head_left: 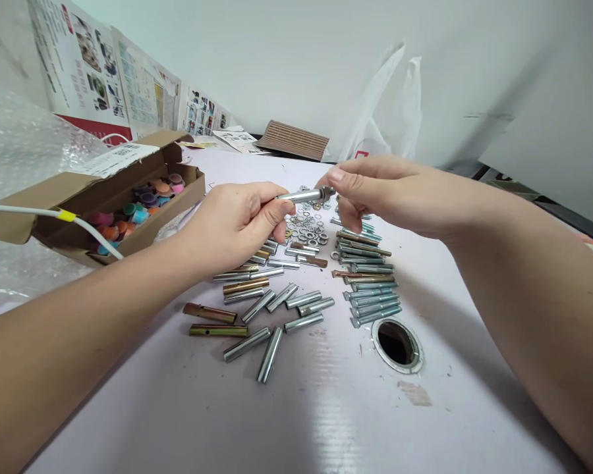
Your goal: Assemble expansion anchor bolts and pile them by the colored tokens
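Observation:
An expansion bolt (304, 196) with a silver sleeve and a nut at its right end is held level above the table. My left hand (242, 220) pinches its sleeve end between thumb and fingers. At the nut (327, 192), the thumb and index finger of my right hand (373, 191) are closed on that end. Below lie loose metal sleeves (247, 343), silver and brassy. To the right is a row of bolts (375, 306) with flared ends. Washers (310, 234) and nuts are heaped between and behind them, partly hidden by my hands.
A cardboard box (182, 191) of colourful small pots stands at the left, beside bubble wrap (24, 184) and a white cable (34, 209). A round cable hole (398, 345) opens in the white table. Corrugated cardboard (294, 139) and a white plastic bag (388, 112) are at the back.

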{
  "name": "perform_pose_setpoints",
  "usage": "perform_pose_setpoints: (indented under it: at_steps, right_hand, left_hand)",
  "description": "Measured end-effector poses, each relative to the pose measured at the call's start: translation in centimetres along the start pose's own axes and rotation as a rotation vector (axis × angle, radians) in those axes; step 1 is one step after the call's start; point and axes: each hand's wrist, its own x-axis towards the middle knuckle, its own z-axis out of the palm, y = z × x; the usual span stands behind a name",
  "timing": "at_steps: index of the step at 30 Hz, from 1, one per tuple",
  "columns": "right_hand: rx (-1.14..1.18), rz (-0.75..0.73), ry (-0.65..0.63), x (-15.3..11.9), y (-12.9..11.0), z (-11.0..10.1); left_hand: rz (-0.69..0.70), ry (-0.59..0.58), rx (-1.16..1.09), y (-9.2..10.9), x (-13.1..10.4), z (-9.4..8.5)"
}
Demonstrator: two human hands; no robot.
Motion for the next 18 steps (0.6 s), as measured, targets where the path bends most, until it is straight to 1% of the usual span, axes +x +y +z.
perform_pose_setpoints:
  at_steps: [1, 4, 8, 14, 18]
  right_hand:
    - [0.007, -0.003, 0.029, 0.11, -0.1, 0.18]
    - [-0.024, 0.045, 0.044, 0.31, -0.41, 0.63]
    - [-0.023, 0.121, -0.008, 0.27, -0.49, 0.75]
    - [-0.054, 0.092, -0.03, 0.09, -0.69, 0.49]
    - [-0.034, 0.054, -0.048, -0.22, -0.91, 1.08]
  left_hand:
    - [0.001, 0.003, 0.001, 0.05, -0.05, 0.01]
    - [0.017, 0.005, 0.018, 0.04, -0.16, 0.07]
    - [0.057, 0.011, 0.049, -0.22, -0.15, 0.13]
    - [0.052, 0.014, 0.067, 0.06, -0.1, 0.04]
    - [0.056, -0.018, 0.112, 0.39, -0.16, -0.06]
